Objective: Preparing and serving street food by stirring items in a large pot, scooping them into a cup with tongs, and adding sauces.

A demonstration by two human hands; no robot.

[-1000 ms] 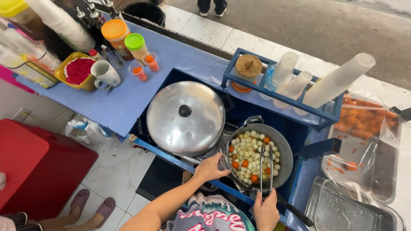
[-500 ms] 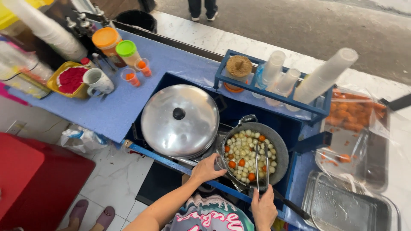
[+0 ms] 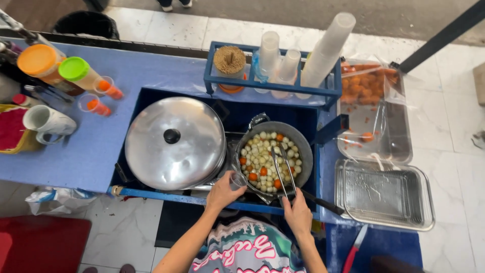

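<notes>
Right now — tongs (image 3: 283, 169) in right grip (image 3: 298, 216).

left arm: bare forearm reaches up from the near edge, angled far and right | left hand (image 3: 223, 191): fingers curled shut around something small, thumb side up | right arm: forearm rises from the near right | right hand (image 3: 298, 216): fingers pinched closed in a grip, knuckles facing up

Lidded pot (image 3: 174, 143) left of pan (image 3: 275, 154); tray (image 3: 384, 194) right.
</notes>
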